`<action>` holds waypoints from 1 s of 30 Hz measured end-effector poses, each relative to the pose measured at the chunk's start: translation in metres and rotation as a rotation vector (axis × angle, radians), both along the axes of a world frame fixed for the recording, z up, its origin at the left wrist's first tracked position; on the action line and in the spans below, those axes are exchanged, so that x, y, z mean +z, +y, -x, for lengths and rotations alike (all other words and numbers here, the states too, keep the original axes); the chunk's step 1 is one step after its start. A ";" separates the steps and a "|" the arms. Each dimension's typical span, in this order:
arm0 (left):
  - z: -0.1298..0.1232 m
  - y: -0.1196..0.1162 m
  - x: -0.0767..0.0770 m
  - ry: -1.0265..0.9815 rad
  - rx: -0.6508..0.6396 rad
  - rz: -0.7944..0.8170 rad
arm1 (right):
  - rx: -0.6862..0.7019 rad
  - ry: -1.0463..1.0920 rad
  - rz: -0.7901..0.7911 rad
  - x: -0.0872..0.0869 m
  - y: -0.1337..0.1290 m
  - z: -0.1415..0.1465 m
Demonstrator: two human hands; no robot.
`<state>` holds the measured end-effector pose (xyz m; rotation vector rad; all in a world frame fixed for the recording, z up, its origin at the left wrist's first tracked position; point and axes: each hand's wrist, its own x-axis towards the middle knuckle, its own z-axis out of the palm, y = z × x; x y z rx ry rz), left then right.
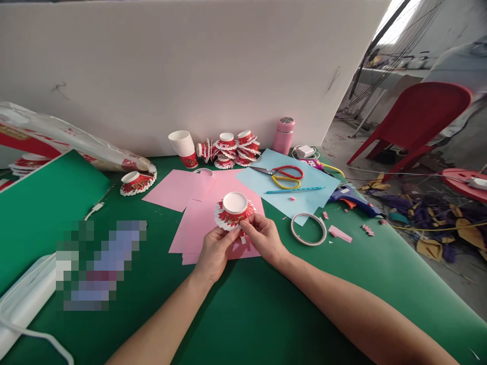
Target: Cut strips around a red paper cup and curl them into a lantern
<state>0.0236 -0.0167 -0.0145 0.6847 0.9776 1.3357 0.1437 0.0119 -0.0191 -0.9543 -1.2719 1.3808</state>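
A red-and-white paper cup (235,204), its sides cut into folded strips that flare around the white base, is held above pink paper sheets (198,233). My left hand (216,251) pinches the near edge of its fringe. Close beside it, the thumb and finger of my right hand (264,235) grip the same edge from the right. A small white piece shows just below the fingertips; what it is I cannot make out. To the right lie a light blue sheet (315,200), red-and-yellow-handled scissors (283,172), a blue pencil (294,190) and a tape roll (308,229).
Several similarly cut cups (227,149) are piled by the wall, near stacked paper cups (182,147) and a pink bottle (284,136). Another cut cup (137,182) sits left. A glue gun (355,199) lies right. A red chair (414,124) stands beyond the table.
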 end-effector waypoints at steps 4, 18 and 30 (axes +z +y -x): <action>0.000 0.000 -0.002 0.012 0.022 -0.006 | 0.003 -0.008 0.007 -0.001 -0.001 0.001; -0.002 -0.001 0.002 -0.068 0.039 0.004 | 0.014 0.000 -0.008 -0.001 -0.001 0.001; 0.000 0.003 0.002 -0.107 0.068 0.041 | 0.061 -0.026 0.048 0.003 -0.003 -0.001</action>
